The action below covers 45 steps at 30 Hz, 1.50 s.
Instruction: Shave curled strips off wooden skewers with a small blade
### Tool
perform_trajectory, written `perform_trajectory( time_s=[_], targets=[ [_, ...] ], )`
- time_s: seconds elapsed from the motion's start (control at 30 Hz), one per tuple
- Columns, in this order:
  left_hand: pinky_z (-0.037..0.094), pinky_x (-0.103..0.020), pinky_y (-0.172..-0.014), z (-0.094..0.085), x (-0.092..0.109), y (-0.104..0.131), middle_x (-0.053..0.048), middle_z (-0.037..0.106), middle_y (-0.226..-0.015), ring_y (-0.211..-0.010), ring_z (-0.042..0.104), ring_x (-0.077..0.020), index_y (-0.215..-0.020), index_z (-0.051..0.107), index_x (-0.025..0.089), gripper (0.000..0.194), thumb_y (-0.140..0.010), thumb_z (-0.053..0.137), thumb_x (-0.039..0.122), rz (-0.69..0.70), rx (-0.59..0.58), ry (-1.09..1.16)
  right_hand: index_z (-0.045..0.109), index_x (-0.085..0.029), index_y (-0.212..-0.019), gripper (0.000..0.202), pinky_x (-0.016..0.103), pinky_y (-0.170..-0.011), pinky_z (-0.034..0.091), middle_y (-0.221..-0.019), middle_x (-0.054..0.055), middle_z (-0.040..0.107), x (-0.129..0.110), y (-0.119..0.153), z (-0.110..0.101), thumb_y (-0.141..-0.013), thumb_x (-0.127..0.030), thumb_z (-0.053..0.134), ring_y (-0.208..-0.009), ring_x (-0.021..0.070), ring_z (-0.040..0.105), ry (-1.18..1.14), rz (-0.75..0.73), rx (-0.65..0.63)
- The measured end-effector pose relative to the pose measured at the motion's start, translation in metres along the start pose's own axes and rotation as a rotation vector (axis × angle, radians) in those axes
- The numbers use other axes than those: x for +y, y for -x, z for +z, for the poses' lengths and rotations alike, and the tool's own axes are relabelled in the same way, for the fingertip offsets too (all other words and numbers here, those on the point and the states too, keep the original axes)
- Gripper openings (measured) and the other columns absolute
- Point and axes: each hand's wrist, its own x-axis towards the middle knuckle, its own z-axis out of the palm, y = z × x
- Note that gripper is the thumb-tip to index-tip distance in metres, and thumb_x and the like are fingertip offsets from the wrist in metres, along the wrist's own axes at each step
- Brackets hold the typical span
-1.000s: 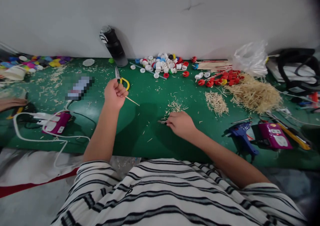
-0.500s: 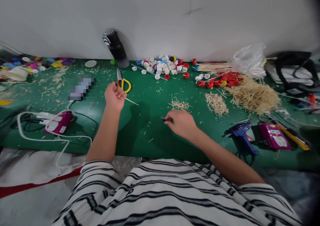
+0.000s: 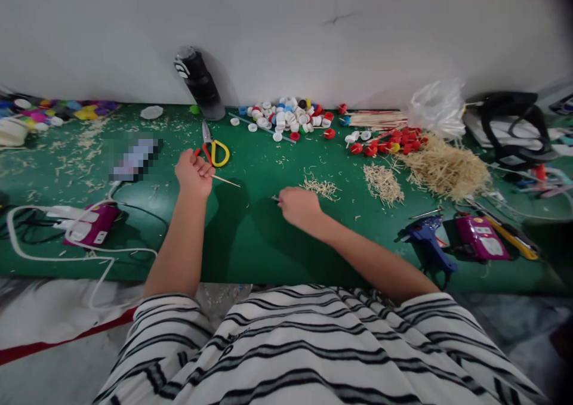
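Note:
My left hand [image 3: 193, 177] is closed around a thin wooden stick [image 3: 226, 181], whose pale tip points right over the green table. Just behind that hand lie scissors [image 3: 219, 154] with red and yellow handles. To the right, my right hand [image 3: 301, 207] pinches a small grey, blade-like piece [image 3: 274, 198]; its exact kind is too small to make out. The piece and the stick are apart. Behind my right hand is a small heap of wood shavings [image 3: 320, 186].
Bottle caps [image 3: 289, 118] lie along the wall beside a black bottle [image 3: 203, 89]. At right are red-capped sticks [image 3: 405, 141], a large pile of thin wood strips [image 3: 452, 169], a blue glue gun [image 3: 430, 238] and a purple power strip [image 3: 481, 237]. Another purple power strip [image 3: 92, 226] with white cables sits left.
My right hand has moved left, closer to the stick, with the small grey piece in its pinch. My left hand keeps its hold on the stick. The view has shifted slightly.

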Motion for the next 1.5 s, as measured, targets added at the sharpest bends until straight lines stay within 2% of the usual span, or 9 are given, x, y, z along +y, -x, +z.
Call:
perform_trajectory(
  time_s=[0.13, 0.23, 0.37, 0.53, 0.7, 0.9, 1.1, 1.3, 1.5],
  targets=[
    [0.015, -0.021, -0.039, -0.003, -0.002, -0.008, 0.009, 0.021, -0.043, -0.035, 0.019, -0.0055, -0.064, 0.021, 0.021, 0.038, -0.095, 0.043, 0.024, -0.023, 0.039, 0.016, 0.071, -0.019, -0.100, 0.019, 0.031, -0.066, 0.043, -0.107, 0.011, 0.074, 0.050, -0.006, -0.010, -0.098, -0.025, 0.053, -0.098, 0.0257, 0.067, 0.009, 0.220, 0.053],
    [0.016, -0.021, -0.039, -0.004, -0.003, -0.010, 0.009, 0.022, -0.044, -0.035, 0.019, -0.0053, -0.064, 0.022, 0.021, 0.037, -0.094, 0.044, 0.023, -0.029, 0.039, 0.030, 0.070, -0.021, -0.101, 0.016, 0.030, -0.065, 0.041, -0.110, 0.007, 0.074, 0.059, 0.005, -0.014, -0.098, -0.029, 0.055, -0.103, 0.0242, 0.065, -0.024, 0.225, 0.140],
    [0.017, -0.021, -0.038, -0.004, -0.002, -0.009, 0.009, 0.021, -0.043, -0.035, 0.020, -0.0056, -0.064, 0.021, 0.021, 0.037, -0.092, 0.045, 0.022, -0.055, 0.027, 0.042, 0.070, -0.022, -0.101, 0.017, 0.030, -0.067, 0.041, -0.105, 0.005, 0.074, 0.018, 0.019, -0.010, -0.098, -0.034, 0.059, -0.095, 0.0203, 0.066, -0.143, 0.031, 0.297],
    [0.016, -0.021, -0.039, -0.005, 0.001, -0.007, 0.009, 0.022, -0.043, -0.035, 0.020, -0.0054, -0.064, 0.022, 0.021, 0.036, -0.091, 0.045, 0.021, 0.006, 0.056, 0.043, 0.071, -0.021, -0.107, 0.022, 0.032, -0.072, 0.047, -0.114, 0.005, 0.075, -0.066, 0.001, 0.014, -0.098, -0.035, 0.056, -0.103, 0.0221, 0.068, -0.163, -0.335, 0.011],
    [0.016, -0.022, -0.040, -0.020, 0.016, -0.012, 0.009, 0.022, -0.044, -0.035, 0.020, -0.0058, -0.065, 0.020, 0.021, 0.036, -0.094, 0.042, 0.022, 0.059, 0.143, 0.078, 0.076, -0.020, -0.104, 0.020, 0.031, -0.073, 0.053, -0.116, 0.008, 0.076, -0.099, -0.051, 0.016, -0.093, -0.028, 0.060, -0.104, 0.0241, 0.071, -0.198, -0.292, -0.091],
    [0.018, -0.021, -0.041, -0.037, 0.031, -0.019, 0.009, 0.023, -0.044, -0.035, 0.020, -0.0059, -0.066, 0.022, 0.021, 0.032, -0.093, 0.038, 0.022, 0.150, 0.201, 0.095, 0.075, -0.017, -0.111, 0.027, 0.036, -0.077, 0.057, -0.110, 0.017, 0.076, -0.032, -0.098, -0.010, -0.088, -0.022, 0.063, -0.100, 0.0284, 0.072, -0.246, 0.109, -0.008],
    [0.016, -0.022, -0.039, -0.029, 0.025, -0.015, 0.009, 0.023, -0.045, -0.035, 0.020, -0.0066, -0.066, 0.022, 0.021, 0.034, -0.090, 0.045, 0.021, 0.078, 0.147, 0.060, 0.076, -0.017, -0.104, 0.022, 0.036, -0.075, 0.055, -0.107, 0.017, 0.076, 0.067, -0.075, -0.023, -0.086, -0.025, 0.067, -0.097, 0.0296, 0.072, -0.245, 0.433, 0.103],
    [0.017, -0.022, -0.038, -0.023, 0.021, -0.009, 0.007, 0.022, -0.044, -0.035, 0.021, -0.0074, -0.064, 0.019, 0.021, 0.044, -0.093, 0.051, 0.029, 0.024, 0.094, 0.083, 0.077, -0.021, -0.092, 0.019, 0.031, -0.066, 0.047, -0.091, 0.007, 0.076, 0.104, -0.042, -0.035, -0.089, -0.037, 0.066, -0.079, 0.0195, 0.067, -0.365, 0.360, 0.198],
    [0.016, -0.023, -0.039, -0.023, 0.020, -0.008, 0.008, 0.024, -0.044, -0.035, 0.021, -0.0069, -0.062, 0.022, 0.021, 0.042, -0.093, 0.050, 0.025, 0.049, 0.113, 0.080, 0.077, -0.022, -0.104, 0.022, 0.033, -0.072, 0.044, -0.105, 0.008, 0.075, 0.111, -0.085, -0.062, -0.089, -0.034, 0.067, -0.093, 0.0225, 0.064, -0.266, 0.231, 0.384]
  ],
)
